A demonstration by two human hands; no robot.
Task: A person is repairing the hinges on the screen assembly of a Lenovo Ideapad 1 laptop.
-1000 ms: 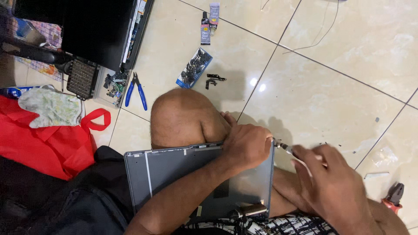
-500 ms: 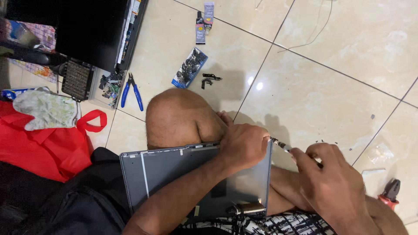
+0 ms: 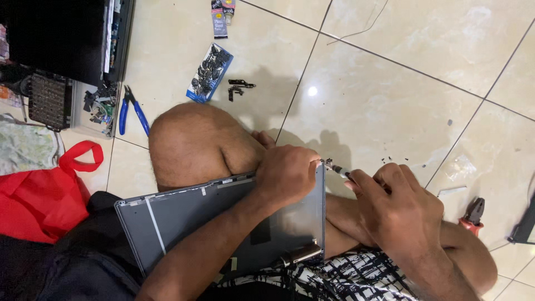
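Note:
A grey laptop lid panel (image 3: 184, 220) rests across my lap, leaning against my bent knee. My left hand (image 3: 287, 174) grips its upper right corner and holds it steady. My right hand (image 3: 398, 203) is closed around a small screwdriver (image 3: 336, 167), whose tip touches that same corner next to my left thumb. A metal hinge (image 3: 301, 253) sits at the panel's lower right corner.
On the tiled floor lie blue-handled pliers (image 3: 132, 110), a blue tray of small dark parts (image 3: 210, 72), two loose black hinge pieces (image 3: 238, 87), glue tubes (image 3: 222, 14) and red-handled pliers (image 3: 472, 214). A red bag (image 3: 42, 195) and an opened laptop base (image 3: 61, 39) are at the left.
The view has shifted slightly. My right hand has brought the screwdriver tip closer to the panel corner. My left hand keeps its grip on the panel.

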